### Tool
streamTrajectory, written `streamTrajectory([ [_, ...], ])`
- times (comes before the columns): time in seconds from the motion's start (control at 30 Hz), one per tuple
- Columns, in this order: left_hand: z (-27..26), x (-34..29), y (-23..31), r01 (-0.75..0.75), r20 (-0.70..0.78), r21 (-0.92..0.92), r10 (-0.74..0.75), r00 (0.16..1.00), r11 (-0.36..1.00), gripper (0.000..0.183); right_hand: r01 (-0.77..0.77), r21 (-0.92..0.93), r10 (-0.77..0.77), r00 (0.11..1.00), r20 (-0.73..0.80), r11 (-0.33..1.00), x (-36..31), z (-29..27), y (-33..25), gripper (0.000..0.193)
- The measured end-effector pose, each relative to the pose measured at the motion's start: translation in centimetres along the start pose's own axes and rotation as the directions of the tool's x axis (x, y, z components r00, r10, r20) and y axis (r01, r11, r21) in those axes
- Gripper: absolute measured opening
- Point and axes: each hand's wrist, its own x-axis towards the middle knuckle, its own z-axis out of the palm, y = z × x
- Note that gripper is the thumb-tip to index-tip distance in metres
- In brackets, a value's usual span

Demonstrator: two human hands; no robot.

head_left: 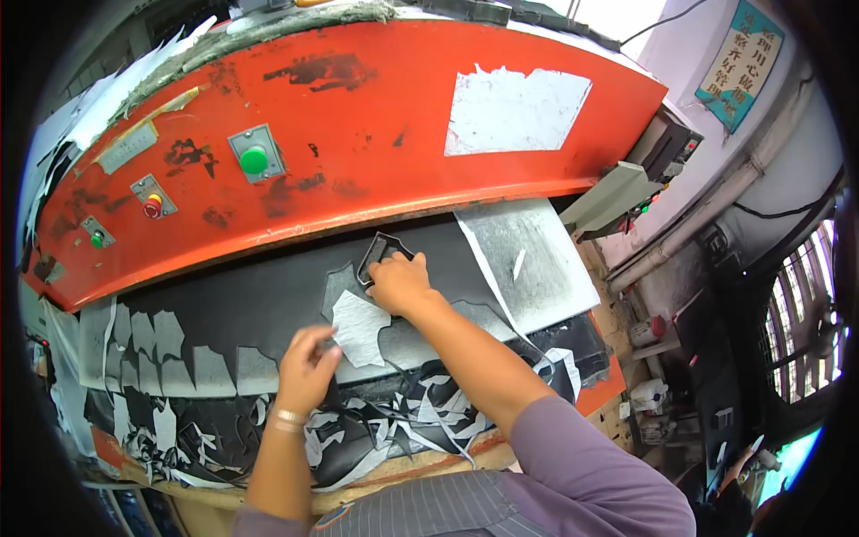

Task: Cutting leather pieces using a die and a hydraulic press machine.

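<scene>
My right hand reaches forward and grips a dark metal cutting die lying on the black sheet material under the red press head. My left hand hovers with curled fingers beside a grey cut-out piece and touches its left edge. Around the cut-out, the sheet shows shaped holes where pieces were punched out.
The press head carries a green button, a red and yellow button and a small green one. Black and white offcuts pile along the near table edge. A grey sheet lies to the right.
</scene>
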Motion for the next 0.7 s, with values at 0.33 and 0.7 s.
streamTrajectory([
  [0.33, 9.5, 3.5, -1.6, -0.192, 0.090, -0.252, 0.221, 0.971, 0.948, 0.099, 0.256, 0.741, -0.353, 0.935, -0.027, 0.621, -13.3, -3.7, 5.3, 0.018],
  [0.7, 3.2, 0.9, 5.2, -0.031, 0.474, 0.219, -0.079, 0.877, 0.975, 0.094, 0.464, -0.081, -0.471, 0.869, -0.152, 0.882, -8.8, -1.6, 14.8, 0.015],
])
